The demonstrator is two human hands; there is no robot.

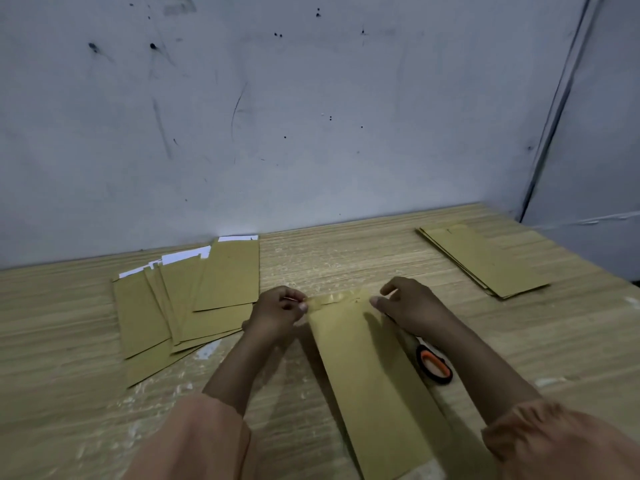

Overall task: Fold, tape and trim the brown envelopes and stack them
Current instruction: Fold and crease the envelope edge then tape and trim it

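A long brown envelope (367, 368) lies lengthwise on the wooden table (346, 258) in front of me. A strip of clear tape (334, 299) runs across its far end. My left hand (277, 311) pinches the left end of the tape with curled fingers. My right hand (410, 304) is at the tape's right end, thumb and fingers bent over the envelope's far right corner. A loose pile of brown envelopes (183, 299) with white paper showing at their tops lies to the left. A neat stack of brown envelopes (485, 259) sits at the far right.
Scissors with orange and black handles (434, 363) lie on the table just under my right forearm, beside the envelope. A scuffed grey wall (277, 116) rises right behind the table. Peach sleeves cover both forearms at the bottom of the view.
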